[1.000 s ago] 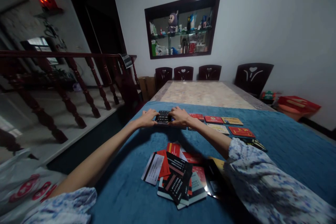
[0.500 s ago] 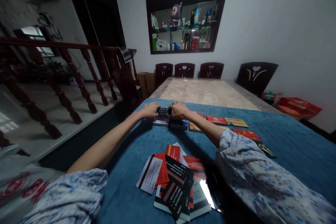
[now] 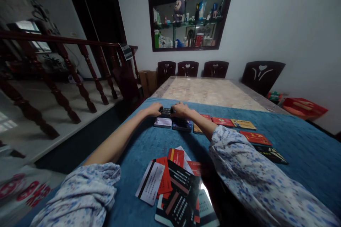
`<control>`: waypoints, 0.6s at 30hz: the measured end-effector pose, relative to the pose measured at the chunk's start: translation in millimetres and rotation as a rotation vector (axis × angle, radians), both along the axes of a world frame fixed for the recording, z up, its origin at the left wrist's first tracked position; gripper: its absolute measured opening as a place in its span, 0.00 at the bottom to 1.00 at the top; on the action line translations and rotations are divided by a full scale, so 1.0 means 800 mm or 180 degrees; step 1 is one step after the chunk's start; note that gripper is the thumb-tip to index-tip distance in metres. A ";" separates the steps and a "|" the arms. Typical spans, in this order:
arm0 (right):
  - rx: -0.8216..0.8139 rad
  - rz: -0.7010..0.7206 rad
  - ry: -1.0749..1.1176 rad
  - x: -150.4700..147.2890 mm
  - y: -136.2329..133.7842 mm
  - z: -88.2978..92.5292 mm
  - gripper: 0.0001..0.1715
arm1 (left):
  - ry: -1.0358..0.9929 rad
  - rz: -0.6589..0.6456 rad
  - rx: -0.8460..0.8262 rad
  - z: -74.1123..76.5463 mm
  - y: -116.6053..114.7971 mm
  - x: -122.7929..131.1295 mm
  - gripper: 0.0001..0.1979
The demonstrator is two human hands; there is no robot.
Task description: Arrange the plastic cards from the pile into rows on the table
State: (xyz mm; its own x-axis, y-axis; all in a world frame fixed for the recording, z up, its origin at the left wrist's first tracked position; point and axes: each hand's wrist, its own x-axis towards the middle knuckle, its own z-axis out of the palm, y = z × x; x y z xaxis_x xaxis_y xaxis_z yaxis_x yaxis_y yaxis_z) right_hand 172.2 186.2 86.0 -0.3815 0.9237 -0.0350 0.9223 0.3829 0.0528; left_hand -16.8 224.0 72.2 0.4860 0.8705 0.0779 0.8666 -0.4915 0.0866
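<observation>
Both my hands reach to the far side of the blue cloth, around a dark card [image 3: 166, 111] with pale print. My left hand [image 3: 153, 109] grips its left edge with curled fingers. On the opposite edge, my right hand [image 3: 181, 109] is closed the same way. Just in front of the dark card lie a white stack of cards [image 3: 162, 122] and a dark blue stack [image 3: 182, 125]. Nearer to me spreads a loose pile of cards: a white card [image 3: 150, 182], a red card [image 3: 176, 156] and black cards [image 3: 183, 188] among them.
Right of my hands sit a red card stack [image 3: 222, 122], a yellow one [image 3: 243, 124], another red one [image 3: 255, 137] and a black one [image 3: 270, 154]. The blue cloth [image 3: 128, 181] covers the near part of a stone-topped table [image 3: 205, 92]. Dark chairs [image 3: 216, 69] stand behind.
My hands stay at the dark card, lowered slightly toward the cloth, with more of the white stack showing. My right forearm has shifted a little left, uncovering more of the black stack.
</observation>
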 end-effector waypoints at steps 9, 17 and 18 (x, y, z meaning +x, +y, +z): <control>-0.0130 -0.0004 0.0019 0.002 0.014 -0.012 0.26 | 0.0188 0.0003 -0.0233 -0.014 0.022 0.002 0.17; -0.0126 0.0070 0.0043 0.007 0.016 -0.014 0.26 | 0.0176 -0.0142 -0.0266 -0.015 0.023 0.001 0.19; -0.0126 0.0083 0.0039 0.007 0.016 -0.014 0.26 | 0.0174 -0.0140 -0.0265 -0.015 0.023 0.001 0.19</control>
State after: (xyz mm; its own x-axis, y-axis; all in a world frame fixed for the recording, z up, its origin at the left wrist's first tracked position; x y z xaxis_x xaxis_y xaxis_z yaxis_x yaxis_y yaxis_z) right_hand 177.9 199.3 74.9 -0.4061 0.9114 -0.0665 0.9124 0.4084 0.0258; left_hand -15.9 242.3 60.5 0.5254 0.8506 -0.0215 0.8488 -0.5223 0.0820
